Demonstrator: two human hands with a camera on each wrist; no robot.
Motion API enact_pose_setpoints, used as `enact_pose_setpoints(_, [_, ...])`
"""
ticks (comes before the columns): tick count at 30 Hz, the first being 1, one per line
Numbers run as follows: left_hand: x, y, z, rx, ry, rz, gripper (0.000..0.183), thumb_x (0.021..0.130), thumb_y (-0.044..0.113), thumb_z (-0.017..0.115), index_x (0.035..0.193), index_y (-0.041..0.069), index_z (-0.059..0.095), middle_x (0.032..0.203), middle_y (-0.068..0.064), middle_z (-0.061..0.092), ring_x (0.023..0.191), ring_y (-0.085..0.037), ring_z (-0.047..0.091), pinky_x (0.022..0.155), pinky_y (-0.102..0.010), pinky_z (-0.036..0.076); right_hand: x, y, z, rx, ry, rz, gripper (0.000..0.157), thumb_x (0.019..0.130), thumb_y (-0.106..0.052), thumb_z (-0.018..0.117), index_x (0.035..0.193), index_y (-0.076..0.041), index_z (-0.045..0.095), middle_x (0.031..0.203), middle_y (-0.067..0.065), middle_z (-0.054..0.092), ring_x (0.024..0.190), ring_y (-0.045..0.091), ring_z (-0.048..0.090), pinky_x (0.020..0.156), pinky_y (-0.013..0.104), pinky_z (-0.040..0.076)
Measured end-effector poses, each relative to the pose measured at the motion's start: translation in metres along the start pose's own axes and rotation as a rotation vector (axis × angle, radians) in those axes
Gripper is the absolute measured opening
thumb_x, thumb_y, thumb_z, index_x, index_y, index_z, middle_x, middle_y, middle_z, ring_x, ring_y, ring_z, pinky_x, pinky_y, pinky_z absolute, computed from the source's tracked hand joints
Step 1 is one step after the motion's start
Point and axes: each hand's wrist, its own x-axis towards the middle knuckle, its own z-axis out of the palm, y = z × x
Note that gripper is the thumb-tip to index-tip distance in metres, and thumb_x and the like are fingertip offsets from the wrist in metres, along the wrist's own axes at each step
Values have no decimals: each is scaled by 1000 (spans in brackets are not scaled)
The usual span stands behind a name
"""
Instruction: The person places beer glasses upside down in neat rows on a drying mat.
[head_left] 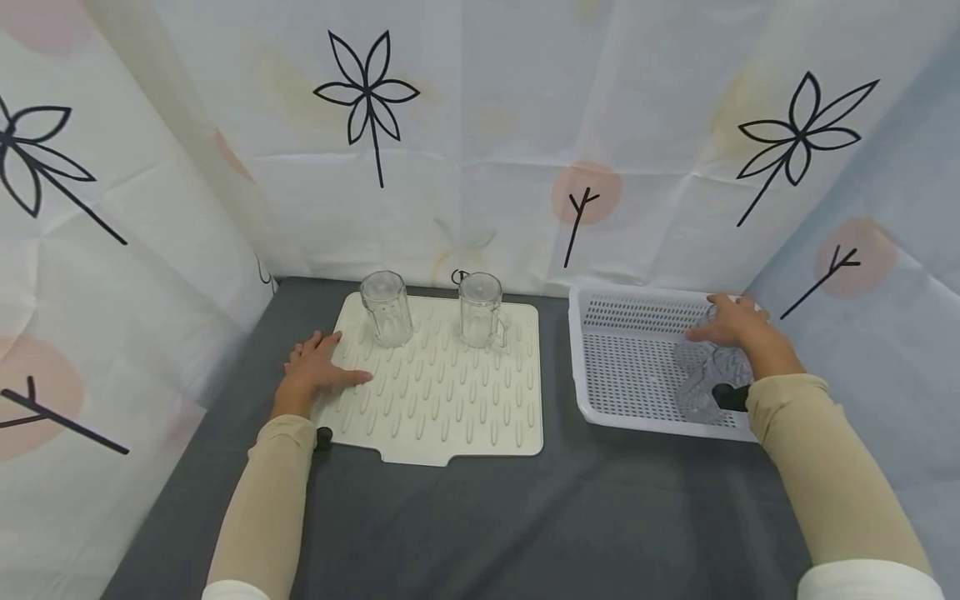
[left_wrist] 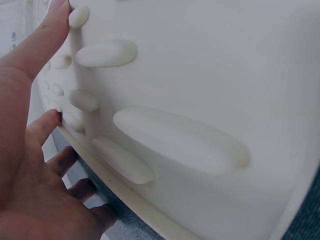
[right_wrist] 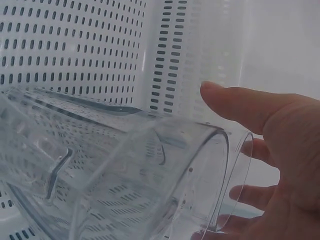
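Note:
My left hand (head_left: 315, 367) rests at the left edge of a cream ridged drying mat (head_left: 465, 417), thumb lying over its top and the other fingers spread along the rim. Two clear glass mugs (head_left: 387, 310) stand on the back part of the mat; the right one (head_left: 480, 317) shows its handle. Over the right end of a white perforated basket (head_left: 581, 358), my right hand (head_left: 738, 325) reaches in with thumb and fingers apart. Clear glass mugs (head_left: 699, 396) lie in there. In the right wrist view, the fingers are around the rim of one glass mug (right_wrist: 150, 165), the thumb standing off it.
A dark grey cloth (head_left: 555, 517) covers the table. Patterned white curtains (head_left: 487, 100) hang close behind and on the left, with a bluish part (head_left: 900, 317) on the right beside the basket. The mat and basket stand side by side with a strip of cloth between.

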Motion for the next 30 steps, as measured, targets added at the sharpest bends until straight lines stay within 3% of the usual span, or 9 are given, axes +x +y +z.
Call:
enact_pose_setpoints(11, [0,0,1,2,-1,0,118,70,67,71,155,12,11,158,-30,-4,141,-58,-5,108,-76,3,0,3,5,-3,77,23,78,85,-19,65,147,2,21,138,50,10,122,75,14,97,81,21])
enact_pose_setpoints(19, [-1,2,1,2,-7,-4,118,69,67,72,155,12,12,158,-29,-3,142,-57,-5,108,-75,4,-5,10,4,-26,103,-27,69,85,-19,65,140,3,31,134,47,23,124,67,18,99,79,19])
enact_pose_setpoints(30, [-2,4,0,17,4,2,119,69,68,71,155,11,12,157,-30,-2,141,-58,-4,108,-75,4,-5,15,-2,-13,177,-71,66,87,-21,61,139,4,30,130,47,27,122,67,20,99,79,16])
